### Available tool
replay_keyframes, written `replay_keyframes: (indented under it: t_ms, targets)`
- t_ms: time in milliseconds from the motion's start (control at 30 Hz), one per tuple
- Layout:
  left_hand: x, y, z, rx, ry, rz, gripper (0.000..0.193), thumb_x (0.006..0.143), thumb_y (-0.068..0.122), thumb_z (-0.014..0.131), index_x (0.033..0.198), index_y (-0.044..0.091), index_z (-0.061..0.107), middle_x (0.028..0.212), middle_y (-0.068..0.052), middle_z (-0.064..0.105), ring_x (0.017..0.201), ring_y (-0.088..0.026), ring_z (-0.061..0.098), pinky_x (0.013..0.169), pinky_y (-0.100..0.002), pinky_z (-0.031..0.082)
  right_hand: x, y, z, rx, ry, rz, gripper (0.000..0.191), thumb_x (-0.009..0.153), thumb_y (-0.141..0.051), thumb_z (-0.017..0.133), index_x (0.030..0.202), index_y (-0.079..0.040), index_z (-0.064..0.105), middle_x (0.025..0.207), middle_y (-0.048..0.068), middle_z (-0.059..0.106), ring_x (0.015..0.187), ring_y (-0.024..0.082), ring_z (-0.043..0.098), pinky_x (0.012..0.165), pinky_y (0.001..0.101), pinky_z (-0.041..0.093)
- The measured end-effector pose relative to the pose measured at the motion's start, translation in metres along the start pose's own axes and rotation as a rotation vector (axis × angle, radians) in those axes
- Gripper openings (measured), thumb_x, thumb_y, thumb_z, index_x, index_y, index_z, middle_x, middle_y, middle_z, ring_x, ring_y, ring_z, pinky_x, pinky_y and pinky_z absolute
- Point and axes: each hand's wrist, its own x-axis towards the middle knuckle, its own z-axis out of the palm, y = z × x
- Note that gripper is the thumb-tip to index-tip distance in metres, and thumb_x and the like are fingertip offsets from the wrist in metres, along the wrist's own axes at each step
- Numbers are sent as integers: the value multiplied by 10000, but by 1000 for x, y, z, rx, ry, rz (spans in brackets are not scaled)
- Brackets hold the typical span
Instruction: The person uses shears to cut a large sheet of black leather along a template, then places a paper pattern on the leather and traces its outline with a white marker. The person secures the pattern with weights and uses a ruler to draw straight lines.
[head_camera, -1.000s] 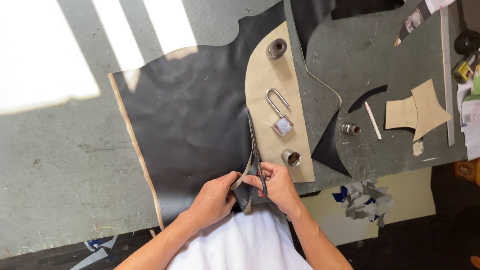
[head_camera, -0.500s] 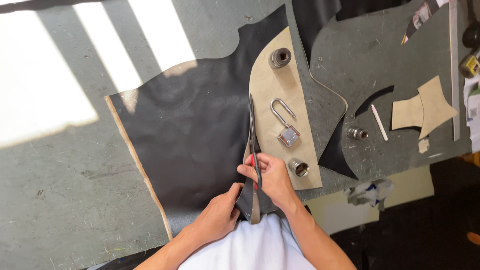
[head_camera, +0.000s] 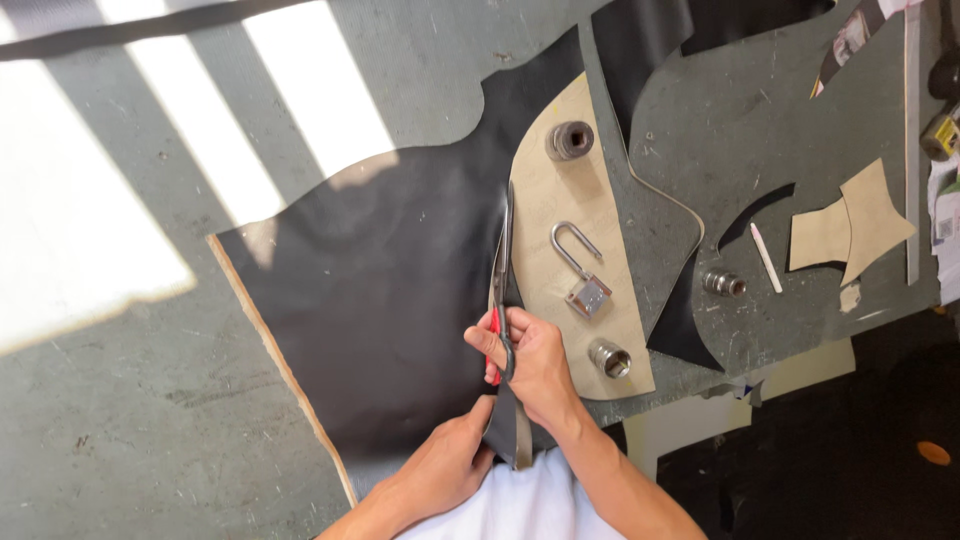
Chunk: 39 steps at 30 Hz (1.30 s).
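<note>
Near the front edge of the worktop, the scissors stand with their long steel blades pointing away from the person, running along the seam between the black leather sheet and the tan pattern piece. The right hand is clamped on the red handles, fingers curled through them, wrist bent and forearm angling in from the lower right. The left hand sits just below it, fingers pinched shut on the cut strip of leather that hangs down over the worktop's edge. The two hands lie close together, almost touching.

The leather is smooth and matte black, with a pale raw edge along its left side and a wavy outline at the top. The pattern piece is flat, stiff-looking and half-moon shaped, its straight side against the blades. Three metal weights rest on it: a dark socket at the top, an open-shackled padlock in the middle, and a shiny socket near the bottom. Beyond the pattern's curved edge lies another dark leather offcut, pointed at its lower end.

Farther right on the scuffed grey worktop sit a small metal socket, a white marking stick and two tan cut-out shapes. Bright bars of sunlight fall across the left of the surface.
</note>
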Motion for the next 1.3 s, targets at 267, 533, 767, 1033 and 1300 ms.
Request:
replay_keyframes:
  t_ms: [267,533,767,1033,1300]
  targets:
    - [5,-5,-8,6,-65,-52,298,858,-17,603,1110,-25,443,900,-246,663,914,-436,644,772,-489,503,20,-9,22,85,44,-48,294,852,-255,810,954,-16,672,701,-2,629,525,84,577,492,243,478]
    - [10,-13,-10,66,-121,-106,317,875,-6,622,1126,-28,429,901,-254,647,922,-436,638,789,-496,498,28,-18,38,102,98,-36,355,845,-318,815,940,-11,665,662,5,600,525,97,577,496,248,479]
    - [14,-23,-6,-89,-76,62,354,889,-60,598,1219,10,491,1014,-131,698,969,-285,720,850,-389,572,45,-27,49,183,118,-92,367,858,-347,800,942,-16,666,626,18,583,528,103,570,515,263,476]
    - [14,-28,-7,-84,-79,56,358,912,-46,618,1249,-4,503,1018,-131,709,981,-271,722,863,-377,573,54,-38,60,240,120,-147,392,887,-376,769,958,-10,649,627,14,580,555,112,578,559,273,496]
    - [17,-27,-10,-104,-101,63,361,902,-81,592,1244,-21,491,1062,-147,717,1007,-282,723,881,-379,577,64,-44,70,283,123,-172,364,906,-372,755,931,-30,635,607,18,560,546,119,561,559,277,483]
